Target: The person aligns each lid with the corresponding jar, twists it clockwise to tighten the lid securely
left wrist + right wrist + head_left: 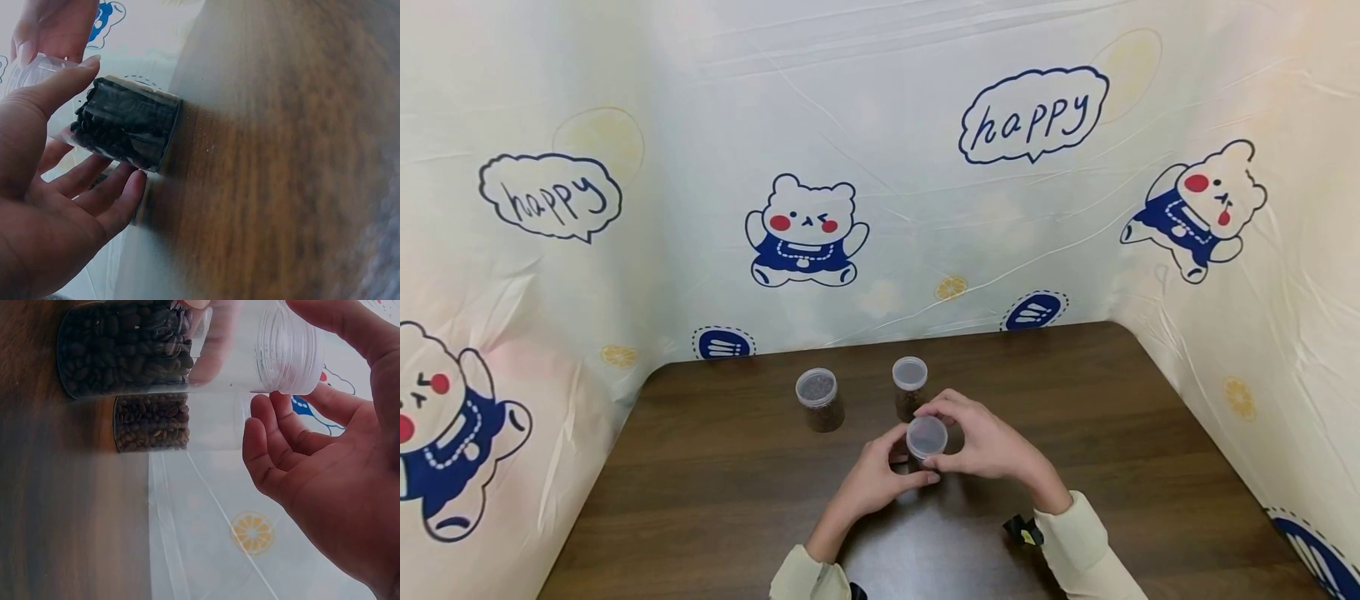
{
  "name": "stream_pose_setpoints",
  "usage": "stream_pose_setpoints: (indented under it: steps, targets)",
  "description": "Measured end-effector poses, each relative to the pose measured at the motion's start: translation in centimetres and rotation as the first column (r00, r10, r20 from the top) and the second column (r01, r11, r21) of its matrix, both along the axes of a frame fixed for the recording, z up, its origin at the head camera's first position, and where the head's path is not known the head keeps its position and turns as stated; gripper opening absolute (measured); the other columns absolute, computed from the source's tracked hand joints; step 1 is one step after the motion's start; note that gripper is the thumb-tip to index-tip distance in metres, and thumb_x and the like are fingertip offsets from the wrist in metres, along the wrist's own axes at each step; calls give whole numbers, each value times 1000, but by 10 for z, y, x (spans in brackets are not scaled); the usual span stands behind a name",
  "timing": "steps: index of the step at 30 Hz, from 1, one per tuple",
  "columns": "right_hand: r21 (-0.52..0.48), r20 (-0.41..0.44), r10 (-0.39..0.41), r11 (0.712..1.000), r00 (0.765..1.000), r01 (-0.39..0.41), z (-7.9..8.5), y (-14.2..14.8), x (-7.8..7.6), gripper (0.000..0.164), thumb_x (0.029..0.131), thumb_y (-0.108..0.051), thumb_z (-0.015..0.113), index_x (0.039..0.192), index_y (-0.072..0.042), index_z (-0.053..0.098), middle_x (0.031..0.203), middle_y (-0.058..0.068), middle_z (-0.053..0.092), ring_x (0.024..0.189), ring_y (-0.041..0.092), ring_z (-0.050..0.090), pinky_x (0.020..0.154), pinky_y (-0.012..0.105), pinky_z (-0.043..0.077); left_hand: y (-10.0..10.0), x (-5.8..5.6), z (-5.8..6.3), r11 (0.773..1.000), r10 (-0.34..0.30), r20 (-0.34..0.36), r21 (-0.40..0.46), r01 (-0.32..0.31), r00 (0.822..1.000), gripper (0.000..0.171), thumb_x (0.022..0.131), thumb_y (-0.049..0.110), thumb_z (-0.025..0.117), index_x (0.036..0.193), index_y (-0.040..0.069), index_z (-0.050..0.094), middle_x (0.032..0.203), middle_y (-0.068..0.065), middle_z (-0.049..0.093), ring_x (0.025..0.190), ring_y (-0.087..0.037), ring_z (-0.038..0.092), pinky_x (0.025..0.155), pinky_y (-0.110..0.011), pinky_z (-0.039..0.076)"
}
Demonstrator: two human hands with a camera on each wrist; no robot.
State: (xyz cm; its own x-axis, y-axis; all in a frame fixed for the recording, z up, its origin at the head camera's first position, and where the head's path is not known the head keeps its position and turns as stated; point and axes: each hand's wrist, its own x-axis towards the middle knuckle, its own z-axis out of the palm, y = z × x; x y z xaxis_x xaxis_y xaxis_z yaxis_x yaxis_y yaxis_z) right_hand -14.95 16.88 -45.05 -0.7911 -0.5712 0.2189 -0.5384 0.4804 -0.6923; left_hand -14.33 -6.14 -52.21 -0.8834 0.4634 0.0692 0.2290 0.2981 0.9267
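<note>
A clear jar with a translucent screw lid stands upright near the middle of the table. Dark coffee beans fill roughly its lower half. My left hand grips the jar's body from the left, thumb in front and fingers curled behind. From the right, my right hand holds the lid between thumb and index finger, its other fingers curled at the far side. Just behind stands a second lidded jar, with browner coffee beans in it.
A third lidded jar with dark contents stands farther left. The brown wooden table ends at the back against a printed cloth, which also hangs at both sides. A small black object is by the right cuff.
</note>
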Motion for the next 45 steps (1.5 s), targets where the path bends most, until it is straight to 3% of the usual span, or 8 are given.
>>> stream_pose_setpoints:
  steps: [7, 17, 26, 35, 45]
  targets:
    - [3, 14, 6, 1000, 1000, -6, 0, 1, -1, 53, 85, -29, 89, 132, -21, 67, 124, -6, 64, 111, 10, 62, 97, 45, 57, 0, 0, -1, 1000, -2, 0, 4, 2, 1000, 58, 84, 37, 91, 134, 39, 62, 129, 11, 70, 120, -16, 69, 102, -33, 58]
    - [8, 33, -1, 1000, 999, 0, -1, 1, -1, 52, 85, -31, 89, 133, -22, 68, 123, -6, 63, 110, 10, 63, 96, 32, 55, 1, -1, -3, 1000, -1, -13, 0, 1, 1000, 59, 84, 37, 91, 136, 39, 62, 129, 10, 71, 119, -15, 70, 100, -31, 59]
    - [14, 40, -22, 1000, 999, 22, 1, 0, -1, 52, 84, -32, 90, 130, -22, 69, 121, -6, 65, 108, 10, 63, 95, 34, 55, 2, 0, -1, 1000, 6, -16, -7, -6, 1000, 59, 84, 36, 91, 136, 37, 62, 129, 11, 70, 121, -14, 69, 101, -29, 58]
    - [15, 12, -69, 997, 998, 69, -2, -3, -1, 52, 79, -34, 94, 121, -21, 67, 113, -7, 66, 100, 8, 63, 88, 28, 55, 2, 0, -3, 1000, 9, -14, -3, -9, 1000, 57, 84, 35, 91, 133, 33, 63, 125, 8, 72, 115, -14, 72, 98, -27, 59]
    - [-2, 84, -119, 993, 989, 120, -3, -8, -1, 53, 75, -50, 94, 106, -23, 60, 103, -9, 64, 91, 9, 59, 78, 25, 52, 2, 0, -3, 1000, 6, -10, 13, -6, 1000, 56, 83, 34, 92, 132, 33, 64, 126, 8, 72, 115, -14, 73, 98, -25, 58]
